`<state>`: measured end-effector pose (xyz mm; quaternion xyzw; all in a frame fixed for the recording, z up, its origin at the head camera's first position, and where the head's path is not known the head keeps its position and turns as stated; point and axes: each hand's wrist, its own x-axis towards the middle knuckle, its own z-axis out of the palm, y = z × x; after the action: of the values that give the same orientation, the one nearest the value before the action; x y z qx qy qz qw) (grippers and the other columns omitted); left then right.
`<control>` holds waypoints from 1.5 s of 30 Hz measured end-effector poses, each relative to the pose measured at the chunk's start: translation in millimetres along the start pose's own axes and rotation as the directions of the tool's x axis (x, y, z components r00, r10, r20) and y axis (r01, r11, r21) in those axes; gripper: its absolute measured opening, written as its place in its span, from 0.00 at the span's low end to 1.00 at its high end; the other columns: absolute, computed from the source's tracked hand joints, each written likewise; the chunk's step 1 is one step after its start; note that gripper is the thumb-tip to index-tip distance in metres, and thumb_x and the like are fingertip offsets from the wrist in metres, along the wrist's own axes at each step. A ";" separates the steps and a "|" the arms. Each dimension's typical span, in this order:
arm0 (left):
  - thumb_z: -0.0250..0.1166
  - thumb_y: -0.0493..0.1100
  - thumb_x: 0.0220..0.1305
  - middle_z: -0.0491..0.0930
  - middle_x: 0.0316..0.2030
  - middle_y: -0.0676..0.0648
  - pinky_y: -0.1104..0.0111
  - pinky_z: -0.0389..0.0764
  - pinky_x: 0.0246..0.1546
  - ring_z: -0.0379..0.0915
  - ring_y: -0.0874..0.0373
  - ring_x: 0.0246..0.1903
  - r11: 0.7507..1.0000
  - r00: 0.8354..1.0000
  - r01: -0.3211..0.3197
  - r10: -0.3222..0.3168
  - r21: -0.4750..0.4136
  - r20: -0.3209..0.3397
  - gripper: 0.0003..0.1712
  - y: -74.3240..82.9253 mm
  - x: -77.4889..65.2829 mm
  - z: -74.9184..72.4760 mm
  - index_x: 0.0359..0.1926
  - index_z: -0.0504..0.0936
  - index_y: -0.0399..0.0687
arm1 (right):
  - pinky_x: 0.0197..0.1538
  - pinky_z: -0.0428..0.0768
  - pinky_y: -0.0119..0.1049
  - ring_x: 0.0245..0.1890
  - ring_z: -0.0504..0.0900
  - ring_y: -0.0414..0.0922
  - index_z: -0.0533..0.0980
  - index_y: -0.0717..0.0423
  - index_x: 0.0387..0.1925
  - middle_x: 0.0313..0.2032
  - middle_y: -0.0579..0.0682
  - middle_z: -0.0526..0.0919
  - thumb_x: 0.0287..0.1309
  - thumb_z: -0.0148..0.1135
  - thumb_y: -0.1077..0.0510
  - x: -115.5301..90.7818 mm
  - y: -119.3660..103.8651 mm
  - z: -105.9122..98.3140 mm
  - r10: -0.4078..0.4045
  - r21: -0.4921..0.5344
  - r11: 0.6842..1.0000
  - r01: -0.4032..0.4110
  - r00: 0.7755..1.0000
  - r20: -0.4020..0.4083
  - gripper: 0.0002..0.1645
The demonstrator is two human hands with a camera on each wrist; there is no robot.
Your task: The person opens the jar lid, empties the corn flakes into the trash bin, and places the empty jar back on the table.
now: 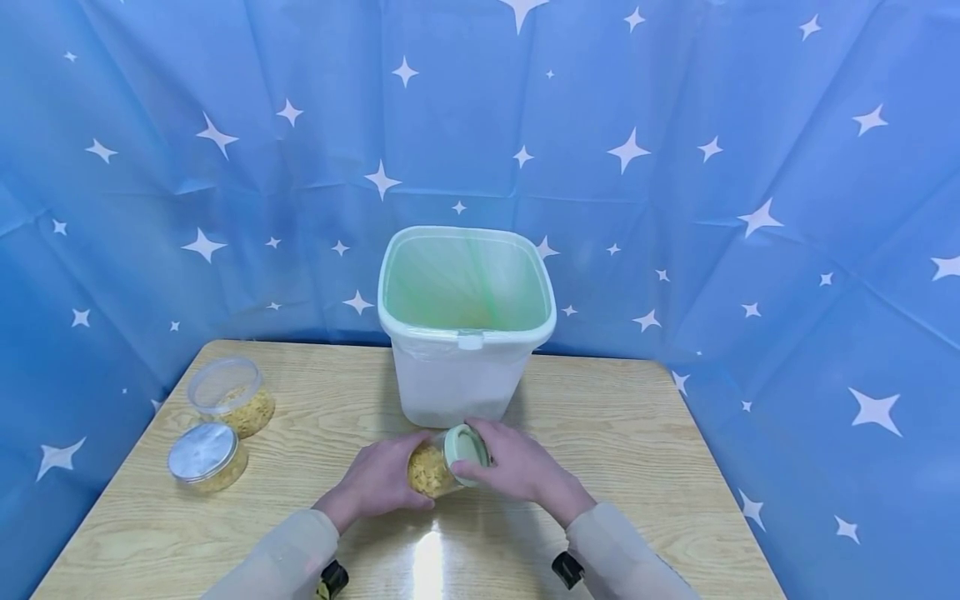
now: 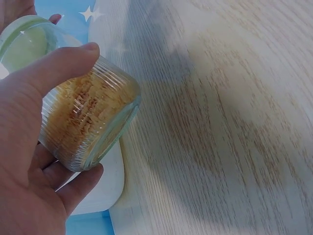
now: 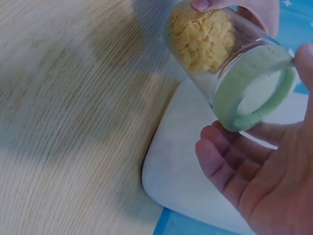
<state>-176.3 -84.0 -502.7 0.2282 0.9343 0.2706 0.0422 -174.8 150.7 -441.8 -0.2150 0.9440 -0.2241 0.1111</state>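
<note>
A clear glass jar (image 1: 429, 472) of yellow flakes lies tilted above the table, in front of the white bin. My left hand (image 1: 381, 477) grips the jar's body; in the left wrist view its thumb and fingers wrap the ribbed glass (image 2: 93, 105). With my right hand (image 1: 521, 468) I hold the pale green lid (image 3: 249, 88), thumb on one side and fingers on the other. The lid sits on the mouth of the jar. Flakes fill the jar's lower part, towards its base.
A white bin (image 1: 457, 375) with a thin green liner stands behind the hands. On the table's left (image 1: 322, 400) are two round clear tubs of flakes, one with a translucent top (image 1: 225, 385), one with a silver lid (image 1: 202, 452). A blue starred curtain (image 1: 315, 225) hangs behind.
</note>
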 end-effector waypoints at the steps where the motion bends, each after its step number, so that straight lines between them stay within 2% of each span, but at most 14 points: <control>1: 0.80 0.60 0.32 0.80 0.39 0.61 0.69 0.74 0.31 0.73 0.66 0.33 1.000 1.000 -0.001 0.001 0.001 0.000 0.48 0.1 0.3 0.2 0.59 0.74 0.57 | 0.42 0.77 0.38 0.44 0.78 0.41 0.66 0.48 0.66 0.50 0.45 0.80 0.56 0.53 0.24 0.3 -0.2 0.5 -0.002 -0.001 1.000 0.002 1.000 0.002 0.46; 6: 0.80 0.59 0.32 0.81 0.41 0.59 0.67 0.75 0.33 0.74 0.65 0.35 1.000 1.000 0.002 -0.002 -0.004 -0.002 0.49 1.1 0.4 0.0 0.60 0.74 0.56 | 0.41 0.77 0.36 0.42 0.78 0.40 0.69 0.49 0.63 0.46 0.43 0.80 0.55 0.58 0.27 0.8 -1.1 1.6 -0.026 0.024 0.999 0.026 1.000 -0.006 0.43; 12: 0.80 0.59 0.31 0.82 0.42 0.58 0.66 0.76 0.34 0.75 0.64 0.36 1.000 1.000 0.006 -0.006 -0.006 -0.002 0.50 2.3 -0.3 -0.9 0.60 0.74 0.55 | 0.37 0.74 0.32 0.39 0.76 0.38 0.70 0.48 0.61 0.43 0.42 0.79 0.54 0.60 0.29 1.0 0.1 3.5 -0.043 0.059 0.997 0.044 0.999 -0.019 0.41; 17: 0.80 0.59 0.31 0.82 0.43 0.56 0.65 0.77 0.35 0.75 0.63 0.37 1.000 1.000 0.007 -0.007 0.001 -0.004 0.51 2.7 -0.8 -1.5 0.61 0.74 0.54 | 0.41 0.76 0.34 0.43 0.77 0.39 0.68 0.48 0.64 0.48 0.43 0.79 0.53 0.61 0.29 0.4 0.4 3.7 -0.056 0.053 0.997 0.057 0.998 -0.019 0.44; 23: 0.81 0.59 0.30 0.83 0.45 0.55 0.63 0.78 0.36 0.76 0.61 0.38 1.000 1.000 0.002 -0.002 0.002 -0.007 0.51 2.1 -1.1 -1.0 0.61 0.73 0.54 | 0.54 0.78 0.46 0.55 0.76 0.47 0.62 0.50 0.71 0.61 0.52 0.75 0.51 0.63 0.29 -1.9 0.8 1.7 -0.069 0.035 0.997 0.069 0.998 0.003 0.52; 27: 0.81 0.58 0.30 0.82 0.46 0.56 0.63 0.78 0.37 0.76 0.61 0.39 1.000 1.000 -0.007 0.007 -0.006 -0.008 0.51 1.1 -1.2 -0.2 0.61 0.73 0.55 | 0.57 0.77 0.49 0.59 0.74 0.49 0.61 0.47 0.72 0.64 0.52 0.72 0.49 0.68 0.34 -2.6 0.2 0.5 -0.104 0.034 0.994 0.104 0.994 0.017 0.52; 32: 0.81 0.58 0.30 0.82 0.45 0.57 0.63 0.78 0.37 0.76 0.61 0.39 1.000 1.000 -0.016 0.016 -0.002 -0.012 0.51 -0.4 -2.0 1.2 0.61 0.73 0.57 | 0.58 0.76 0.49 0.61 0.73 0.48 0.61 0.44 0.71 0.66 0.50 0.70 0.46 0.74 0.46 -1.7 -1.4 0.5 -0.160 0.051 0.986 0.159 0.987 0.026 0.51; 38: 0.81 0.58 0.30 0.82 0.46 0.56 0.63 0.78 0.37 0.76 0.61 0.39 1.000 1.000 -0.012 0.012 -0.006 -0.014 0.51 -0.8 -2.4 1.1 0.61 0.73 0.55 | 0.63 0.73 0.52 0.65 0.69 0.49 0.63 0.39 0.70 0.67 0.48 0.67 0.41 0.76 0.58 -0.8 -1.6 1.2 -0.210 0.072 0.976 0.208 0.977 0.025 0.52; 42: 0.81 0.58 0.31 0.82 0.45 0.56 0.64 0.77 0.37 0.76 0.62 0.38 1.000 1.000 -0.009 0.009 -0.010 -0.010 0.51 -0.4 -2.1 0.4 0.62 0.73 0.55 | 0.64 0.72 0.54 0.66 0.67 0.50 0.62 0.38 0.69 0.68 0.48 0.65 0.40 0.76 0.61 -0.6 -0.9 1.7 -0.218 0.068 0.974 0.215 0.976 0.031 0.54; 45: 0.81 0.59 0.31 0.82 0.45 0.56 0.64 0.77 0.36 0.76 0.62 0.38 1.000 1.000 -0.006 0.006 -0.006 -0.009 0.51 -0.1 -2.0 0.0 0.62 0.73 0.55 | 0.65 0.72 0.55 0.68 0.66 0.51 0.59 0.38 0.71 0.71 0.49 0.62 0.39 0.77 0.59 -1.1 -0.4 1.3 -0.213 0.085 0.974 0.209 0.976 0.041 0.57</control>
<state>-174.6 -85.0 -502.8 0.2298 0.9329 0.2747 0.0381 -173.3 150.4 -442.6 -0.3151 0.9030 -0.2668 0.1188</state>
